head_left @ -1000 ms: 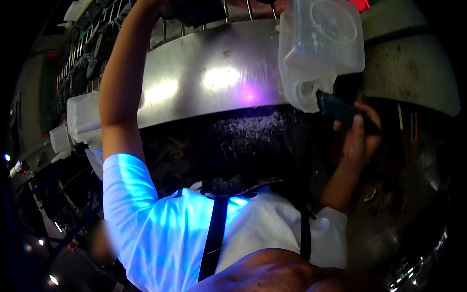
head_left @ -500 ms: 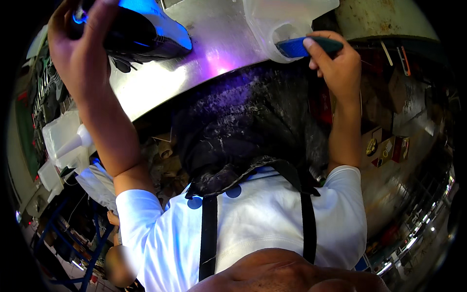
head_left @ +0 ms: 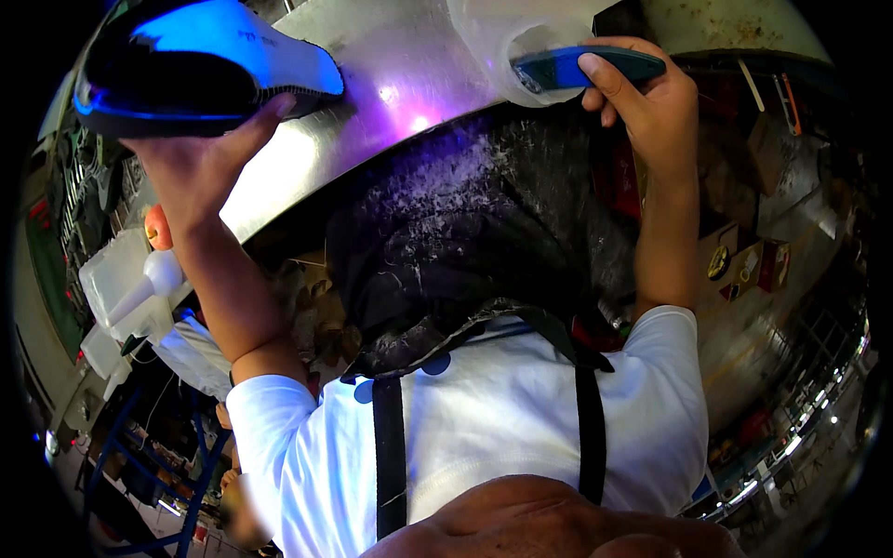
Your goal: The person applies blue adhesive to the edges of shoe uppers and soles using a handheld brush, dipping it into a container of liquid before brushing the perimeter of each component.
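Observation:
My left hand (head_left: pixel 200 158) is raised at the upper left and grips a black and white hand-held device (head_left: pixel 205 65) lit pale blue from above. At the top right, my right hand (head_left: pixel 651 102) is closed on the blue handle (head_left: pixel 586 67) of a translucent plastic container (head_left: pixel 502 33), most of which is cut off by the top edge. Between the two hands lies a shiny metal sheet (head_left: pixel 372 93). Below it is a dark surface speckled with white (head_left: pixel 484 214). My white shirt with black straps (head_left: pixel 484 418) fills the lower middle.
White plastic jugs (head_left: pixel 116 279) and a squeeze bottle with an orange cap (head_left: pixel 158 232) stand at the left. Small cartons and tins (head_left: pixel 744 265) lie at the right on a metal surface. A blue frame (head_left: pixel 186 465) shows at the lower left.
The device in my left hand has come lower and nearer, now large at the upper left. My right hand with the container has risen toward the top edge.

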A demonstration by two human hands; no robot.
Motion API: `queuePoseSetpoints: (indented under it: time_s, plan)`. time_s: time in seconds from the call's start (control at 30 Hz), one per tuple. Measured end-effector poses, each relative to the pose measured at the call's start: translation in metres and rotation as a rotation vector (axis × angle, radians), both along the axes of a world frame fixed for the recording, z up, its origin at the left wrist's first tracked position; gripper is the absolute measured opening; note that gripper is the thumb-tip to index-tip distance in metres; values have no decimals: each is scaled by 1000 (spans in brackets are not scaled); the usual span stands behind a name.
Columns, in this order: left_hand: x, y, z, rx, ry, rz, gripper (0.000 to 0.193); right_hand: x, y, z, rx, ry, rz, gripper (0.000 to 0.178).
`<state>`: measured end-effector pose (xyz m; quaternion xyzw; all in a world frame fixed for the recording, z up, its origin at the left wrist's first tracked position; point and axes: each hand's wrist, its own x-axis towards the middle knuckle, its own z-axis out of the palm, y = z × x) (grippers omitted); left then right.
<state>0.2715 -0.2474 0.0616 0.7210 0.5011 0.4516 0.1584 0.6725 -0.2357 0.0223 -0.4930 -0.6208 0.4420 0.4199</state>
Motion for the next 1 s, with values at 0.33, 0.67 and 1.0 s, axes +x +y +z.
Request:
queuePoseSetpoints:
  time_s: [0.33, 0.67, 1.0]
  plan:
    - [-28, -72, -51, -304, 668, 136, 124, 30, 12, -1, -463, 244, 84, 28]
    - [0, -128, -100, 341, 348, 180, 97, -56, -89, -51, -686, 978, 62, 37]
    - [3, -132, -120, 505, 380, 76, 89, -156, -107, -72, -318, 969, 238, 30]
